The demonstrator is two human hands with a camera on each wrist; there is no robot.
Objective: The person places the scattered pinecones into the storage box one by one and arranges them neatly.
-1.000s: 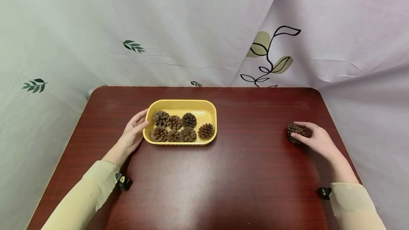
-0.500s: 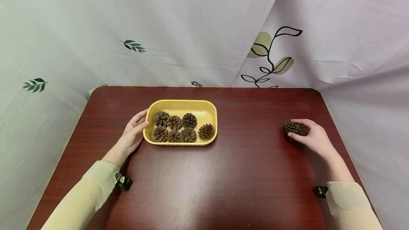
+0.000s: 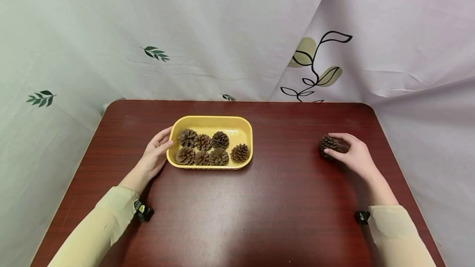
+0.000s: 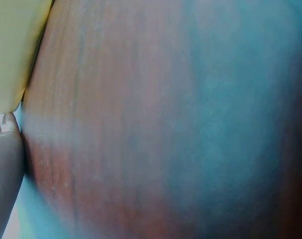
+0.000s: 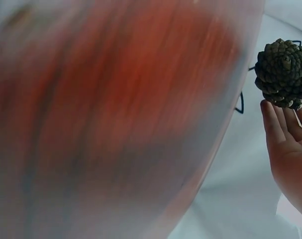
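In the head view my left hand (image 3: pixel 156 154) grips the left end of a yellow plastic tub (image 3: pixel 210 167), thumb on the rim and fingers along the outer wall. Several brown pine cones (image 3: pixel 203 142) lie in the tub, most toward its left side, with one pine cone (image 3: pixel 240 153) apart at the right. Over the right part of the table, my right hand (image 3: pixel 356 153) holds another pine cone (image 3: pixel 328 146) between thumb and fingers. The right wrist view shows that pine cone (image 5: pixel 282 74) from its scaly end, at the fingertips of the hand (image 5: pixel 295 154).
Everything is on or over a dark red wooden table (image 3: pixel 274 209) with rounded far corners. A pale curtain (image 3: pixel 222 32) with leaf prints hangs behind and along both sides. Black wrist cameras sit at both cuffs.
My right hand has moved left and slightly away from me, carrying the pine cone with it. The left hand and the tub stay where they were.
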